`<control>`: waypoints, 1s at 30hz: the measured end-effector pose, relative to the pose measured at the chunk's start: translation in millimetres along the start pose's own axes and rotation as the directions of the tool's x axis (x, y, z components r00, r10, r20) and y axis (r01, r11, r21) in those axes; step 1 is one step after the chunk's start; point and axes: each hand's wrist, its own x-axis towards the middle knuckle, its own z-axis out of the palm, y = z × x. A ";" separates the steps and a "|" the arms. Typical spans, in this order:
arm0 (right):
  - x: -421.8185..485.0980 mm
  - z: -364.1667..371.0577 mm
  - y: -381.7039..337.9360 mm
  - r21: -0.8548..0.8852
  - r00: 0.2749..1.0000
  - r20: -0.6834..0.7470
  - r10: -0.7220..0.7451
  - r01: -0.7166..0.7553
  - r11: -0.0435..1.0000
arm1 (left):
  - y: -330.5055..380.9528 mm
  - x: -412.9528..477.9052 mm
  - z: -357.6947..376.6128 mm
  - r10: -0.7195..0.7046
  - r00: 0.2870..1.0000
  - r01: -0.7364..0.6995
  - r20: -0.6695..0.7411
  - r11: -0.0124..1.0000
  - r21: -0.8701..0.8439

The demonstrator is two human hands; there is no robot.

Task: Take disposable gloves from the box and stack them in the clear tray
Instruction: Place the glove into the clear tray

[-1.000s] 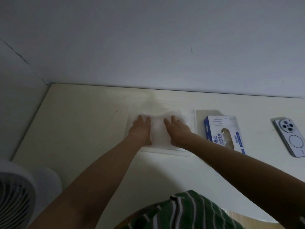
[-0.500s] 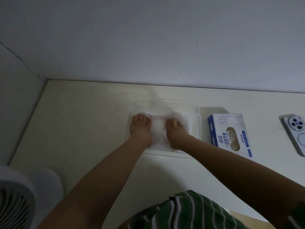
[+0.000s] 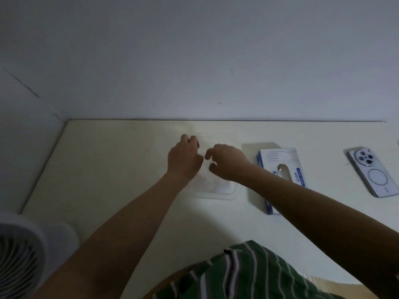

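Reaching out over the pale desk [image 3: 112, 169], both bare hands were held above the clear tray [image 3: 216, 194]. Only its near rim and rounded near-right corner showed below the wrists; the rest lay behind the hands or melted into the desk's colour. Inside that rim a whitish, crumpled patch of disposable gloves [image 3: 208, 180] could be made out, though how many lay there could not be told. The left hand [image 3: 183, 158] had its fingers [image 3: 193, 140] curled in toward the palm, with the back of the hand to the camera, so whether they closed on anything was hidden. The right hand [image 3: 228, 162] was just beside it, forefinger and thumb bent toward each other with a small gap between them, and whether they pinched any thin film could not be told. A faint translucent edge ran between the two hands on their far side (perhaps glove film, too pale in the dim light to be sure). The blue-and-white glove box [image 3: 280, 156] lay flat just to the right of the tray with its oval opening facing up, and the right forearm covered its near-left part. Well apart to the right, a phone [image 3: 371, 171] lay with its back up, its near corner at the picture's edge. A white fan [image 3: 17, 255] was cut off at the lower left, and a green striped garment [image 3: 248, 275] was cut off along the bottom.
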 end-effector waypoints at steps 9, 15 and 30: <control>-74.7 -27.5 124.6 0.164 0.913 -0.170 0.370 -0.344 0.925 | 127.2 0.5 13.3 0.313 0.947 -0.280 0.071 0.914 -0.293; -109.2 13.8 171.4 0.020 0.899 0.042 0.435 -0.436 0.900 | 175.3 -4.5 60.1 0.425 0.762 -0.309 0.489 0.902 -0.303; -96.9 43.1 176.7 -0.154 0.937 -0.001 0.350 -0.346 0.925 | 188.1 -7.5 90.4 0.251 0.766 -0.222 0.591 0.967 -0.123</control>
